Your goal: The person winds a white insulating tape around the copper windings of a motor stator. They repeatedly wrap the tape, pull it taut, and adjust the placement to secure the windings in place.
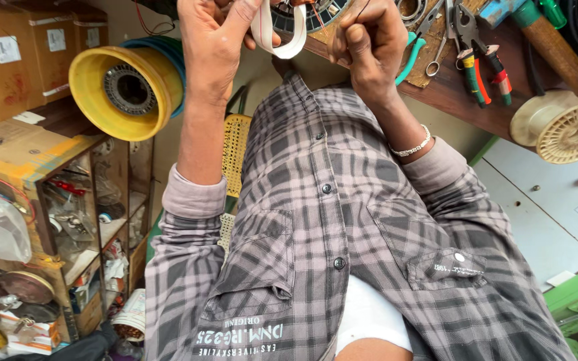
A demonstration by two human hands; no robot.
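Observation:
My left hand [214, 41] is raised at the top, fingers closed on a looped white tape strip [281, 35]. My right hand [369, 48], with a bead bracelet on its wrist, pinches a thin dark wire [361, 12] just right of the tape. Both hands hover at a wound motor stator [310, 9], partly cut off by the top edge, which rests on a brown wooden bench [449, 90]. My grey checked shirt [342, 220] fills the middle of the view.
Pliers [477, 63], scissors [417, 41] and a wooden-handled hammer [556, 50] lie on the bench. A cream spool [563, 127] sits at the right above a white panel with red and green buttons. A yellow drum [122, 90], cardboard boxes and cluttered shelves stand at the left.

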